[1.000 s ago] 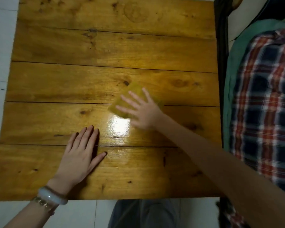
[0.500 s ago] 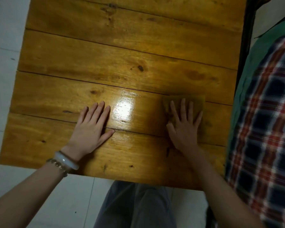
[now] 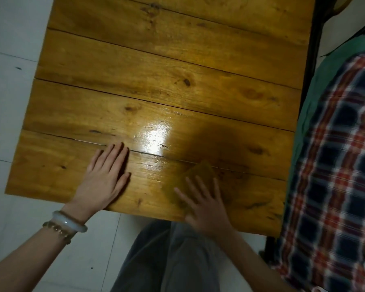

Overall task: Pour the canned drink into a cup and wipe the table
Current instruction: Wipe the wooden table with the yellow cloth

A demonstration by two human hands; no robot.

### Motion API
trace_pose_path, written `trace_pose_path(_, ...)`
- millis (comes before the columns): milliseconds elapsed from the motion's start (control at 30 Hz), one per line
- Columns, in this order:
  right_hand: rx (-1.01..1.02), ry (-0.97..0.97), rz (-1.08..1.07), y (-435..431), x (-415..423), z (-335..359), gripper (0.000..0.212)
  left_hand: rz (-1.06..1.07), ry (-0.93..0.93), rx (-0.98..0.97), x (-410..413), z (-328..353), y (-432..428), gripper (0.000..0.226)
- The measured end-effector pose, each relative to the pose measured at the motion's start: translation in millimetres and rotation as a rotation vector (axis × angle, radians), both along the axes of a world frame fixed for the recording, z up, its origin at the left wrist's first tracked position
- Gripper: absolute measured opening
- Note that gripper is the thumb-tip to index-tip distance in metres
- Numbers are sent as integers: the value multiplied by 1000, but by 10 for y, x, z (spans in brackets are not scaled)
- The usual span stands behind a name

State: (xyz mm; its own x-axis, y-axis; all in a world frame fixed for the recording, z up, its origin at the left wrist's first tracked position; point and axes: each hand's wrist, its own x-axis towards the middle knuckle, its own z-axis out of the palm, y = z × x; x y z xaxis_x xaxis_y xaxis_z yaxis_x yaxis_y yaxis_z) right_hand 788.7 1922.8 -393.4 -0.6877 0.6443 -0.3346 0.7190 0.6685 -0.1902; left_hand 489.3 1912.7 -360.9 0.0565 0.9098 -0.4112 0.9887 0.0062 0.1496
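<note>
Right hand (image 3: 207, 209), fingers spread flat, presses cloth (image 3: 200, 173) onto counter (image 3: 156, 60) at lower centre to wipe. Left hand (image 3: 105, 175), fingers straight, lies flat, apparently bracing the counter.

Dim warm light. Strong white glare on varnished brown plank table (image 3: 156, 60), toward 9 o'clock of centre; soft round shadow at its 3 o'clock. Right hand (image 3: 207, 207) and yellowish-brown cloth (image 3: 200, 173) motion-blurred. Red-blue plaid fabric (image 3: 335, 165) at 3 o'clock smeared.
</note>
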Motion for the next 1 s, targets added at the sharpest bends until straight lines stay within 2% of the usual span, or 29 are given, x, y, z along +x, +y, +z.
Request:
trace_pose_path(100,13,-28,-241,454,66,-21,67,12,20,-34,-66,-14,-107,70)
trace_pose_path(200,9,-39,-372,877,-479,-72,65,37,22,-27,-103,-35,-172,70)
trace_pose_path(267,26,-41,-324,962,-952,-105,66,88,6,-14,-122,-33,-207,68)
trace_pose_path(367,15,20,-86,683,-1428,-118,66,141,-16,9,-171,-8,-253,65)
trace_pose_path(467,-5,65,192,266,-1367,-82,66,168,-7,15,-254,30,-272,65)
trace_pose_path(533,3,85,287,163,-1053,-78,64,167,-6,12,-286,33,-266,66)
trace_pose_path(633,33,59,233,407,-579,-70,66,171,-9,-6,-265,-8,-216,70)
trace_pose_path(733,66,3,57,1010,-578,-71,64,191,-12,-31,-231,-67,-144,75)
trace_pose_path(900,110,-10,-168,1908,-1516,-154,62,192,-15,-44,-266,-107,-132,76)
trace_pose_path(1000,99,-23,-105,2038,-2068,-155,65,199,-42,-35,-293,-102,-127,73)
